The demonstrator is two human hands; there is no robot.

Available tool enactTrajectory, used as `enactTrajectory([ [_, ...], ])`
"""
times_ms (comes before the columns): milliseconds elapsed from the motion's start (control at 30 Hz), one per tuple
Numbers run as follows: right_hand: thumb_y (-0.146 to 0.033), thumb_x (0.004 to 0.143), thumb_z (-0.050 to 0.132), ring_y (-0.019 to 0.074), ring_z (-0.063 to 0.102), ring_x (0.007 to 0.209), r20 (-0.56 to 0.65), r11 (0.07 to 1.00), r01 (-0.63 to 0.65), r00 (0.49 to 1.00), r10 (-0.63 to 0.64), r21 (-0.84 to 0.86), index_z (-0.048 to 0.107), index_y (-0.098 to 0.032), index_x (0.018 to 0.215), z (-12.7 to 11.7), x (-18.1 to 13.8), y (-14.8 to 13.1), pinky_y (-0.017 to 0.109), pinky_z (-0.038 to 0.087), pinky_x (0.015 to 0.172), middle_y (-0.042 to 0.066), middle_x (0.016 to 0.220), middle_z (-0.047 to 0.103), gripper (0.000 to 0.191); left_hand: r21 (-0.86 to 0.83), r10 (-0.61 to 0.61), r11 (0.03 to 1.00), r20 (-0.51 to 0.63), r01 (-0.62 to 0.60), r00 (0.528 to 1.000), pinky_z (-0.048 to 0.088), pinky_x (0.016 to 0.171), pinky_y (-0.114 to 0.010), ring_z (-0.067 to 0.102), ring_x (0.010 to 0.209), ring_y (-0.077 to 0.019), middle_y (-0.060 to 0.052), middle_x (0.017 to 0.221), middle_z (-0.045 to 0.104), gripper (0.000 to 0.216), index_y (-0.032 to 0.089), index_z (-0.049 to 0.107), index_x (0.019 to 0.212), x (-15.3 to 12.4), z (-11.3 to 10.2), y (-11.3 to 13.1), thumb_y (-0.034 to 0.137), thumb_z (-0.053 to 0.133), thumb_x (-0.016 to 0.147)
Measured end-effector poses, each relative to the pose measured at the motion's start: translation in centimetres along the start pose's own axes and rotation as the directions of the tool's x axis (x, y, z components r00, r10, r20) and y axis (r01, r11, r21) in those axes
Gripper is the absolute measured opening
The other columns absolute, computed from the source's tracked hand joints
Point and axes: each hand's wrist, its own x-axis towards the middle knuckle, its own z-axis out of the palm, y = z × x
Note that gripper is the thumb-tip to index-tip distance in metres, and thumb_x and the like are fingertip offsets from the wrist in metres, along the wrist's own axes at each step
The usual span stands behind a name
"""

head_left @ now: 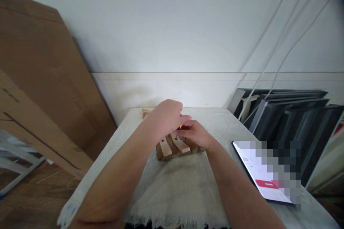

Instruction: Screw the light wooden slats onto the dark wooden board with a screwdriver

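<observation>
My left hand is closed around the upper part of a yellow-and-black tool, probably a screwdriver, mostly covered by fingers. Lower down, my right hand pinches close to the tool's tip; what its fingertips hold is hidden. Beneath both hands lies a dark brown wooden board. Pale, curved wooden pieces sit on it, among them a left strip and a middle strip with dark holes or screws. Another pale wooden piece rests behind my left wrist.
A whitish fringed cloth covers the table. At the right lies a tablet with a lit screen, partly pixelated. Dark flat panels lean beyond it, with white cables hanging down. A large cardboard box stands at the left.
</observation>
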Motion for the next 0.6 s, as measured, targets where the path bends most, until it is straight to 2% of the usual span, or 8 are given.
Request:
enactTrajectory([
  [100, -0.033, 0.073, 0.071, 0.0172, 0.058, 0.079, -0.022, 1.000, -0.012, 1.000, 0.012, -0.001, 0.070, -0.017, 0.087, -0.1, 0.2, 0.4, 0.033, 0.044, 0.078, 0.003, 0.085, 0.068, 0.022, 0.039, -0.085, 0.995, -0.058, 0.088, 0.995, 0.038, 0.059, -0.028, 0.059, 0.069, -0.0199, -0.012, 0.079, 0.067, 0.042, 0.012, 0.069, 0.088, 0.2, 0.1, -0.1, 0.051, 0.054, 0.082],
  [200, -0.037, 0.074, 0.071, 0.0172, 0.058, 0.080, -0.066, 1.000, -0.001, 0.998, 0.000, -0.017, 0.068, -0.017, 0.091, -0.2, 0.4, 0.7, 0.032, 0.044, 0.077, 0.004, 0.087, 0.068, 0.027, 0.062, -0.043, 0.997, -0.014, 0.044, 0.999, 0.039, 0.060, -0.027, 0.060, 0.068, -0.0186, -0.010, 0.077, 0.067, 0.029, 0.013, 0.069, 0.087, 0.4, 0.3, -0.1, 0.037, 0.054, 0.083],
  [267, -0.038, 0.074, 0.071, 0.0172, 0.058, 0.079, -0.083, 0.999, 0.005, 0.997, -0.007, -0.032, 0.067, -0.017, 0.093, -0.2, 0.5, 0.8, 0.032, 0.044, 0.076, 0.004, 0.089, 0.068, 0.029, 0.068, -0.031, 0.997, -0.041, 0.034, 0.999, 0.040, 0.062, -0.027, 0.061, 0.071, -0.0189, -0.010, 0.081, 0.068, 0.027, 0.013, 0.068, 0.090, 0.5, 0.6, -0.1, 0.034, 0.054, 0.083],
  [400, -0.037, 0.073, 0.071, 0.0163, 0.056, 0.072, -0.087, 0.998, -0.012, 0.996, 0.007, -0.058, 0.067, -0.016, 0.090, 0.3, 0.5, 0.8, 0.031, 0.043, 0.069, 0.003, 0.083, 0.066, 0.027, 0.053, -0.062, 0.996, -0.134, 0.070, 0.989, 0.042, 0.064, -0.028, 0.062, 0.077, -0.0207, -0.012, 0.087, 0.069, 0.043, 0.011, 0.067, 0.098, 0.9, 1.0, -0.2, 0.049, 0.056, 0.081],
  [500, -0.035, 0.071, 0.072, 0.0163, 0.056, 0.073, -0.069, 0.999, -0.015, 0.998, 0.013, -0.036, 0.068, -0.017, 0.089, 0.5, 0.3, 0.4, 0.031, 0.043, 0.070, 0.002, 0.082, 0.066, 0.026, 0.075, -0.014, 0.997, -0.068, 0.019, 0.998, 0.041, 0.064, -0.028, 0.062, 0.074, -0.0198, -0.011, 0.083, 0.070, 0.032, 0.012, 0.070, 0.089, 1.0, 0.9, -0.2, 0.039, 0.054, 0.084],
  [600, -0.031, 0.074, 0.067, 0.0177, 0.058, 0.080, 0.006, 1.000, -0.025, 1.000, 0.025, 0.002, 0.070, -0.017, 0.089, 0.1, 0.0, -0.2, 0.033, 0.044, 0.077, 0.003, 0.086, 0.068, 0.020, 0.070, 0.020, 0.997, -0.011, -0.020, 1.000, 0.041, 0.066, -0.027, 0.062, 0.075, -0.0184, -0.010, 0.083, 0.071, 0.025, 0.014, 0.072, 0.087, 1.1, 0.7, -0.3, 0.029, 0.053, 0.085],
])
